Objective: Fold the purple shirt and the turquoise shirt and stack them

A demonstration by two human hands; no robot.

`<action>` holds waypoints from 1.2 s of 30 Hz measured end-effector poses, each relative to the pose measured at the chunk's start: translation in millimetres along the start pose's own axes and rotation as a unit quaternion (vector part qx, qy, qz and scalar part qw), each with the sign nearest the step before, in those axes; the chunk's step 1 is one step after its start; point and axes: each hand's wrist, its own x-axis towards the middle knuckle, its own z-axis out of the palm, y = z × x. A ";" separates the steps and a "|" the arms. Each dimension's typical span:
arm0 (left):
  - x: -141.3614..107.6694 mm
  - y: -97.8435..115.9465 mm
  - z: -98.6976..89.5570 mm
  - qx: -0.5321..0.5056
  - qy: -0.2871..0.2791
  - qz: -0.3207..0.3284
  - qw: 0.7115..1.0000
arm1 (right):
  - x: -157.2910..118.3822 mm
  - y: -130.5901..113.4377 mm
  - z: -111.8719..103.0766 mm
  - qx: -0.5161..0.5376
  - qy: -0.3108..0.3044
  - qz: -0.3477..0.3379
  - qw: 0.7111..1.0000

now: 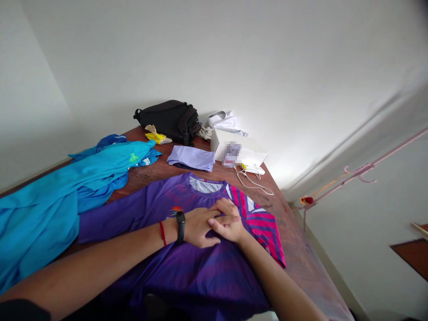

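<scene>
A purple T-shirt [207, 276] lies spread on the wooden table, collar away from me, with one sleeve striped pink. Above its chest my two hands meet. My left hand [200, 227], with a black band and a red string at the wrist, has its fingers stretched toward the right hand and its thumb apart. My right hand [234, 223] is closed around the left hand's fingers, its thumb lying across them. Neither hand grips the cloth. Where the fingers overlap, some of them are hidden.
A heap of turquoise clothing [50, 200] covers the left side. Behind the shirt are a folded lavender cloth [192, 157], a yellow item [155, 137], a black bag [167, 118], and a white box [217, 145] with a white cord [249, 183]. A pink rail [354, 171] runs at right.
</scene>
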 end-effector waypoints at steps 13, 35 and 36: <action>0.0 -3.4 -0.7 -0.096 0.006 0.008 0.995 | -6.3 16.9 15.6 0.148 -0.001 0.088 0.985; -24.0 42.9 -88.5 -0.010 -0.080 -0.129 0.988 | 5.8 51.3 5.7 0.613 0.091 0.291 0.729; -38.6 48.1 -93.0 0.007 -0.085 -0.154 0.984 | 6.2 53.2 5.1 0.619 0.095 0.301 0.720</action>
